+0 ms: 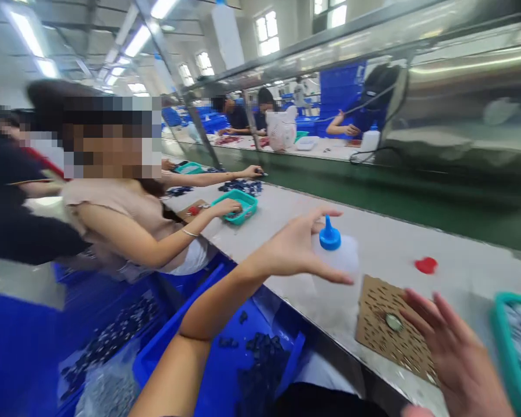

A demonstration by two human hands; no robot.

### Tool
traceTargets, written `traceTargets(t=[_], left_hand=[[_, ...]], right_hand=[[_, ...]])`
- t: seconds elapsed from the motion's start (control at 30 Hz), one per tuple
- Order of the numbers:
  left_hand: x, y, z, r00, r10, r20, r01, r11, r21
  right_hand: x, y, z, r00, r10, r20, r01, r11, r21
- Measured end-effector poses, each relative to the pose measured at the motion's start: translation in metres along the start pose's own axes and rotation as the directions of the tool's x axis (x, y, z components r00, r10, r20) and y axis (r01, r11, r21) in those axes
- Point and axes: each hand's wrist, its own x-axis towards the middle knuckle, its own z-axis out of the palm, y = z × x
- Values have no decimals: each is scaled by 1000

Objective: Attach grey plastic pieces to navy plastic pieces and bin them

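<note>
Glue bottle (336,260) upright, blue nozzle up, left hand (293,249) beside

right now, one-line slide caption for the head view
Left hand around a translucent blue-capped squeeze bottle; right hand beside a perforated brown board.

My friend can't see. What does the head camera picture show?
A person's left hand reaches around a squeeze bottle with a blue cap on a workbench, while the open right hand hovers by a perforated brown board. Co-workers sort small dark parts nearby.
</note>
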Motion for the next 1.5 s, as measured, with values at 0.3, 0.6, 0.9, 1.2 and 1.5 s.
traceTargets(t=[0.3, 0.6, 0.9, 1.2, 1.5], left_hand=[[-12, 15, 138, 922, 26, 386, 116, 933, -341], [-35, -37, 211, 876, -114, 468, 405, 703, -585], [-46, -96, 237, 807, -319, 496, 581, 282, -763], [-39, -96, 239, 800, -280, 531, 545, -30, -838], [-37, -94, 236, 785, -224, 577, 551, -174, -816]], right_hand=[[-58, -21, -42, 936, 352, -31, -353, 929, -111], [-129, -29, -76, 711, 702, -41, -701, 703, -118], [-98, -10, -78, 557, 830, 33, -785, 539, -307], [-65, -18, -95, 495, 867, 56, -721, 446, -531], [-44, -33, -93, 438, 898, 30, -684, 355, -637]])
